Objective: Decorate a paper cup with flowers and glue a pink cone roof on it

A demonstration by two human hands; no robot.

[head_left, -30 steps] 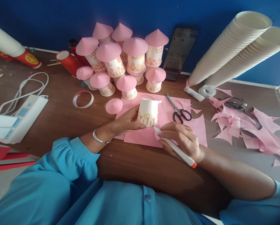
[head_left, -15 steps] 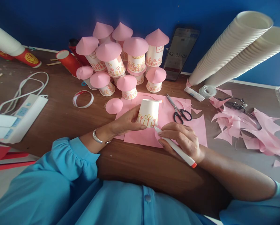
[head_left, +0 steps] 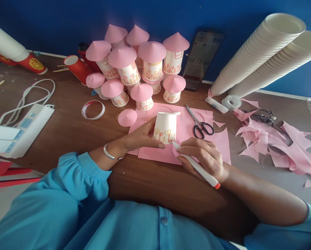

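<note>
Far left, power strip lies on table. Cone-topped cups stand grouped toward wall, likely leaving me room in front. My left hand clamps on white cup by its side, above pink sheets, apparently steadying flower-marked face toward pen. Scissors rest on sheets. My right hand grips marker slantwise, tip at cup's lower edge, probably for control. Right: cup stacks, scraps.
</note>
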